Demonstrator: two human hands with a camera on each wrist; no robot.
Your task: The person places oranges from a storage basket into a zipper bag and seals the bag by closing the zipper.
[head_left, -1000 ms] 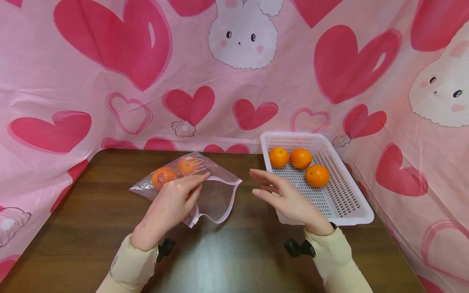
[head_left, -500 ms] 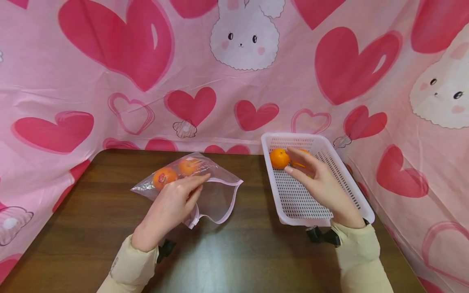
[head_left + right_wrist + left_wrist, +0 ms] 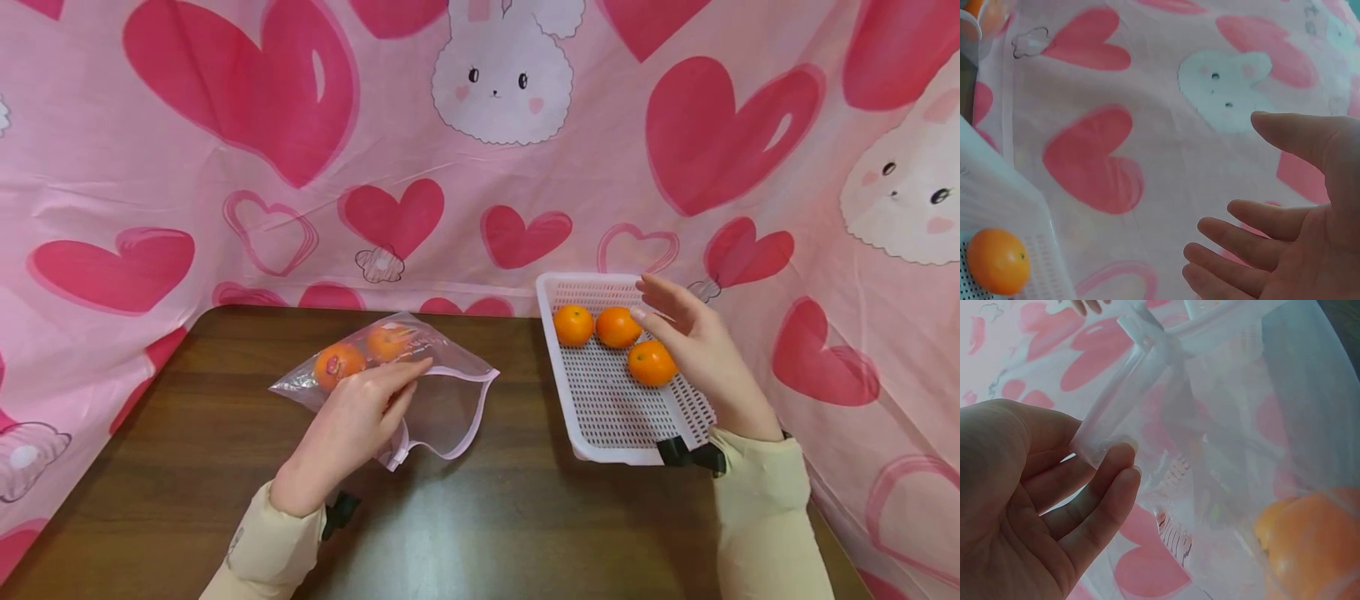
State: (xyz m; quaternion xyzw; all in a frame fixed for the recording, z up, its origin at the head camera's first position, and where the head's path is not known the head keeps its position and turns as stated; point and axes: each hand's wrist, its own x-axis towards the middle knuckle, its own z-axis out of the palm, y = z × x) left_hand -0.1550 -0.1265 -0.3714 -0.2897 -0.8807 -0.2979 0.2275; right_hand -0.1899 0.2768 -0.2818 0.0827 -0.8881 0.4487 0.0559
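My left hand pinches the edge of a clear zip bag near its mouth, as the left wrist view shows with the bag's plastic between thumb and fingers. Two oranges lie inside the bag, toward its far left end. My right hand is over the right side of a white perforated basket, thumb and fingers spread with nothing between them. In the basket are three oranges: one at the left, one in the middle and one nearer, partly overlapped by the right hand.
Bag and basket stand on a dark brown wooden table. A pink curtain printed with hearts and rabbits hangs behind and along both sides, close to the basket's far and right edges. A dark wrist camera mount overlaps the basket's near corner.
My right hand has moved right from beside the basket, across the oranges, to the basket's right side. The left hand and bag have stayed in place. All three basket oranges remain there.
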